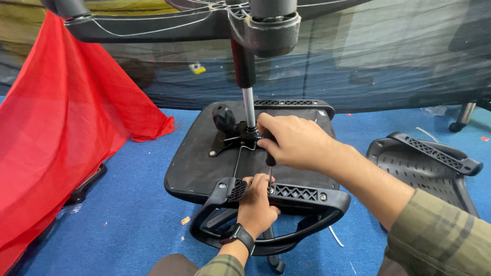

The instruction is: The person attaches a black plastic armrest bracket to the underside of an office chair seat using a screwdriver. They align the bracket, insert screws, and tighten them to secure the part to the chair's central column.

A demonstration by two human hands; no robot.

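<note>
An upturned black office chair seat (199, 163) lies on the blue carpet, its gas cylinder (248, 105) rising to the star base (153, 23) overhead. A black armrest (307, 197) rests against the seat's near edge. My right hand (291, 140) is shut on a black-handled screwdriver (269, 168), held upright with its tip at a screw in the armrest bracket. My left hand (255, 204), with a black watch on the wrist, grips the armrest just beside the screwdriver tip.
A red cloth (61, 128) drapes over something at the left. A second black chair part with an armrest (429, 163) lies on the carpet at the right. Dark sheeting (383, 66) hangs across the back. A caster and leg (460, 120) stand far right.
</note>
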